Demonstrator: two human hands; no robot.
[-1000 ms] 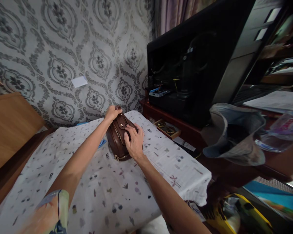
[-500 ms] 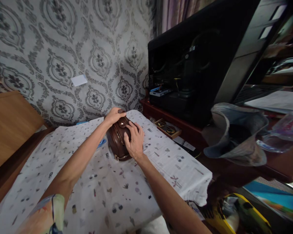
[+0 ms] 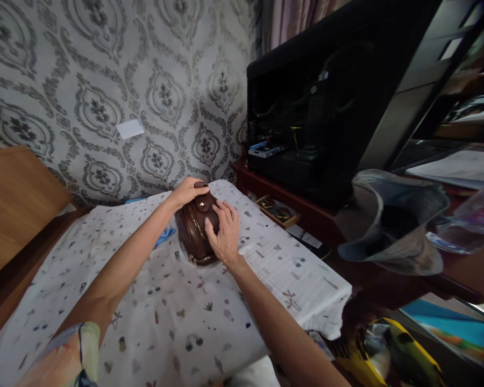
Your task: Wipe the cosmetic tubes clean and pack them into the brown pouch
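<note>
On the patterned white cloth [image 3: 161,301] stands a small brown leather bag [image 3: 196,228] with gold zips and a flap with a round metal snap. My left hand [image 3: 186,192] grips the bag's top from the far left, its thumb lying by the flap and its other fingers hidden behind. Against the bag's right side rests my right hand [image 3: 225,234], thumb and fingers apart and lightly bent over the leather. A bit of blue material [image 3: 165,236] lies left of the bag, partly covered by my left forearm.
A black computer case [image 3: 306,113] stands on a dark red desk to the right. Beneath it, a small wooden box [image 3: 278,212] holds round gold items. Nearer are an open grey fabric bag [image 3: 391,226] and a yellow container [image 3: 387,349]. A wooden panel [image 3: 20,204] rises at left.
The view has shifted very slightly. Both hands stay in nearly the same place on the bag, which has not visibly moved.
</note>
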